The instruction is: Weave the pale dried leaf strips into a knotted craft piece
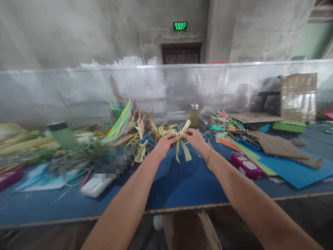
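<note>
A bow of pale yellow-green corn husk strips point(186, 152) hangs above the blue table point(179, 187). Its strips fan upward and dangle below my fingers. My left hand point(165, 144) pinches the bow near its middle from the left. From the other side, my right hand point(196, 139), with a gold bracelet on its wrist, also pinches it. The fingertips of both hands are close together, and the exact spot they grip is partly hidden. Just behind and left of my hands lies a heap of dried corn husks point(153, 129) with blue strands among them.
Colourful pipe cleaners point(121, 119) stand at the left, near a green-lidded cup point(62, 133). A bottle point(194, 115) stands behind my hands. To the right lie a purple box point(246, 165), blue sheets point(299, 172) and cardboard point(281, 146). A perforated metal panel point(179, 86) borders the table's back.
</note>
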A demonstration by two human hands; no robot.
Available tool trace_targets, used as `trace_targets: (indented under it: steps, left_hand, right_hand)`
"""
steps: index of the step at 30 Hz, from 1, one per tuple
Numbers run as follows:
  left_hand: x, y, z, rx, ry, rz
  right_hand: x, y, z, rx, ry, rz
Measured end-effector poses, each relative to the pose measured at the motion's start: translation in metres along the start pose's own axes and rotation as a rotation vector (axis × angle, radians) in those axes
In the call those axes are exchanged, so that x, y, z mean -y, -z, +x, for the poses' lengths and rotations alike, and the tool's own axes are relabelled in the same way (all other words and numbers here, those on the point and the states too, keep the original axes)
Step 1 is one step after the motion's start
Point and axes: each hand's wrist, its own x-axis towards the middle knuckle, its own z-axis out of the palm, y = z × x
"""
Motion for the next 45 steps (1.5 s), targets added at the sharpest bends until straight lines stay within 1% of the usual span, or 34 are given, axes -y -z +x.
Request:
trace_targets:
  steps: [2,3,5,7,10,12,14,16,18,23,27,30,33,34,35,38,42,45]
  left_hand:
    - [0.0,0.0,0.0,-0.013,-0.044,0.001]
    - [0.0,0.0,0.0,-0.016,-0.058,0.011]
    - [0.0,0.001,0.0,-0.006,-0.067,0.048]
    - [-0.001,0.002,0.0,0.013,-0.069,0.104]
    - [-0.002,0.002,-0.001,0.04,-0.071,0.184]
    - [-0.002,0.001,-0.002,0.054,-0.062,0.204]
    - [-0.003,0.0,-0.003,0.057,-0.04,0.198]
    - [-0.003,-0.001,-0.005,0.041,-0.015,0.182]
    - [-0.004,-0.001,-0.006,0.028,0.001,0.183]
    - [-0.007,-0.001,-0.007,0.028,-0.03,0.26]
    - [-0.001,-0.003,-0.006,0.045,-0.056,0.264]
    - [0.005,-0.004,-0.002,0.03,-0.081,0.16]
    - [0.006,-0.002,0.002,-0.03,-0.125,-0.016]
    - [0.005,-0.002,0.002,-0.054,-0.141,-0.061]
    - [0.004,-0.001,0.003,-0.072,-0.153,-0.09]
    - [0.0,0.0,0.003,-0.091,-0.169,-0.101]
    - [-0.002,-0.001,0.003,-0.121,-0.204,-0.057]
    - [-0.002,0.001,0.002,-0.14,-0.233,-0.013]
  right_hand:
    - [0.001,0.007,0.002,-0.135,0.103,-0.106]
    - [0.003,0.009,0.003,-0.177,0.158,-0.167]
    - [0.007,0.013,0.003,-0.18,0.253,-0.279]
    - [0.012,0.013,0.0,-0.142,0.311,-0.379]
    - [0.017,0.009,-0.004,-0.028,0.275,-0.477]
    - [0.018,0.005,-0.006,0.051,0.207,-0.432]
    - [0.017,0.002,-0.007,0.088,0.148,-0.316]
    - [0.015,-0.001,-0.006,0.07,0.125,-0.219]
    - [0.015,-0.002,-0.006,0.041,0.149,-0.179]
    - [0.015,-0.004,-0.008,0.06,0.287,-0.196]
    - [0.018,-0.002,-0.008,0.08,0.347,-0.235]
    - [0.021,0.004,-0.006,0.087,0.305,-0.234]
    - [0.024,0.012,-0.004,-0.013,0.225,-0.235]
    - [0.025,0.013,-0.004,-0.03,0.205,-0.265]
    - [0.026,0.013,-0.005,-0.021,0.191,-0.311]
    - [0.026,0.008,-0.011,0.055,0.183,-0.419]
    - [0.029,-0.003,-0.015,0.052,0.216,-0.489]
    - [0.034,-0.008,-0.018,0.04,0.254,-0.489]
